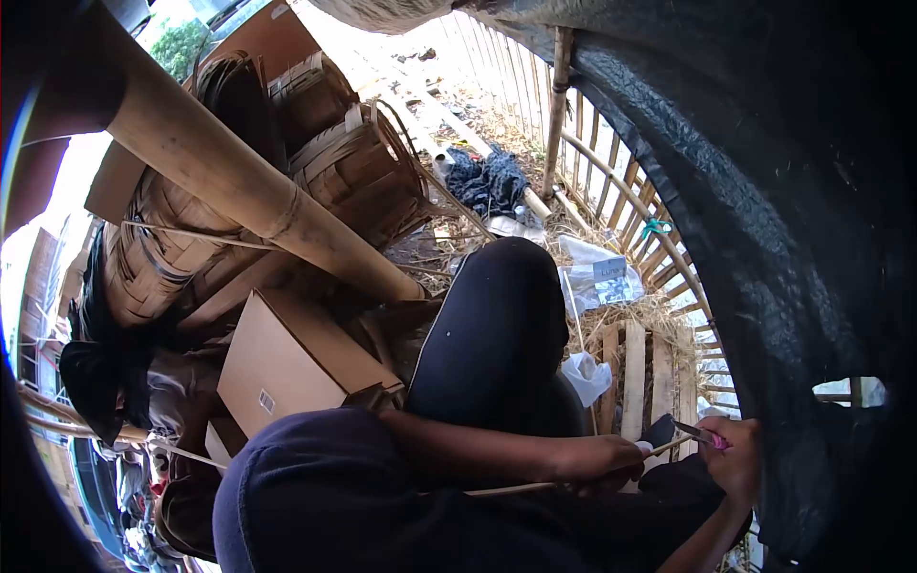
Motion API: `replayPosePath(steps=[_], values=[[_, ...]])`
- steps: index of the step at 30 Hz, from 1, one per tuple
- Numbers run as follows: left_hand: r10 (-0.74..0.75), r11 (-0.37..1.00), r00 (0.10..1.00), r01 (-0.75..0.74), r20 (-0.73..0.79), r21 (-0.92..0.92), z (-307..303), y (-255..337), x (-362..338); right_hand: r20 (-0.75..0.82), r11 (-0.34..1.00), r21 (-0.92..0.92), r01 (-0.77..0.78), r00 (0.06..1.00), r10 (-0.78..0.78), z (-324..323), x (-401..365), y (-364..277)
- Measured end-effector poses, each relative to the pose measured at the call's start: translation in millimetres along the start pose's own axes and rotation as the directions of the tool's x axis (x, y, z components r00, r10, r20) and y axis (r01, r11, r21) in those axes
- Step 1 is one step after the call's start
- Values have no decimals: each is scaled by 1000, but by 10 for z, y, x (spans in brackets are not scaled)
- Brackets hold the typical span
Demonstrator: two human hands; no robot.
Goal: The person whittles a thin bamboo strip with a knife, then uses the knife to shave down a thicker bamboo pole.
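Lower right of the frame: left hand [600, 459] closed around a thin, pale, wooden-looking strip [672, 446]; right hand [734, 449] closed on a metal-bladed knife [690, 431] with pink at its grip. The blade lies at the strip's right end; contact cannot be confirmed. In judgement, good practice calls for a shallow blade angle, light strokes and left fingers clear of the edge. The left forearm [487, 447] runs nearly level; the right forearm [705, 537] rises steeply. Left of centre stands a brown cardboard box [277, 368].
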State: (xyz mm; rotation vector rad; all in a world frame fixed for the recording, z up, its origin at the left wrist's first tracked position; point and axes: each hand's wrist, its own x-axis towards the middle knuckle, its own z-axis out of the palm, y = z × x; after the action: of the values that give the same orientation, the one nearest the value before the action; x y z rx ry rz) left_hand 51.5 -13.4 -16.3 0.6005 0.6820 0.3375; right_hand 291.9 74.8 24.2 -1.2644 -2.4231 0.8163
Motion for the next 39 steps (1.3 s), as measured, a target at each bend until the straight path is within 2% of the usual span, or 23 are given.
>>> replayPosePath(steps=[2,3,4,7,12,15,18,20,25,27,29,32,33,34,35,36,38,39], values=[[-22,1000,999,22,-29,18,20,45,-58,10,999,-1,50,999,-50,25,22,-47],[-17,1000,999,17,-34,12,23,47,-76,27,999,40,-12,1000,11,18,15,-116],[-10,1000,1000,10,-14,8,14,60,-89,28,999,39,-5,1000,4,19,25,-182],[2,1000,1000,-2,1,11,-9,79,-129,50,992,-32,124,991,-122,42,59,-311],[32,996,999,-33,4,79,-47,-75,-68,122,991,14,129,984,-130,107,31,-278],[-36,995,999,35,10,92,-48,-73,-115,142,987,38,157,977,-161,98,12,-300],[-38,995,996,31,82,90,-24,-76,-151,141,987,82,140,978,-151,75,-75,-263],[-35,972,999,26,36,234,77,-19,-194,130,985,113,128,981,-142,39,-105,-286],[10,980,1000,-14,22,199,32,-251,15,262,999,-36,-13,965,22,-5,-73,-388],[18,986,1000,-18,4,163,10,-291,37,248,1000,-11,11,969,-8,38,-99,-290],[-64,994,998,65,-15,84,-9,-219,-1,236,999,10,36,971,-37,22,-111,-278],[-51,999,996,51,-73,0,-29,-162,-39,269,997,22,-74,961,66,-18,-122,-371],[-58,998,996,58,-66,-4,-49,-150,-58,45,981,177,-85,996,78,113,-186,-318],[-29,999,999,28,-40,-26,-80,-132,-83,-182,945,322,-59,975,124,173,-235,-286],[-1,999,1000,1,-12,-45,-115,-112,-107,-104,923,373,-94,985,142,120,-263,-252],[-18,999,1000,19,19,-38,-137,-97,-140,0,931,336,-141,989,150,8,-289,-272],[27,999,999,-26,-25,35,-95,-117,-157,-164,973,229,-18,985,57,132,-304,-356],[-5,991,993,-10,-117,-130,5,-90,-163,-265,991,133,27,964,9,200,-339,-408]])
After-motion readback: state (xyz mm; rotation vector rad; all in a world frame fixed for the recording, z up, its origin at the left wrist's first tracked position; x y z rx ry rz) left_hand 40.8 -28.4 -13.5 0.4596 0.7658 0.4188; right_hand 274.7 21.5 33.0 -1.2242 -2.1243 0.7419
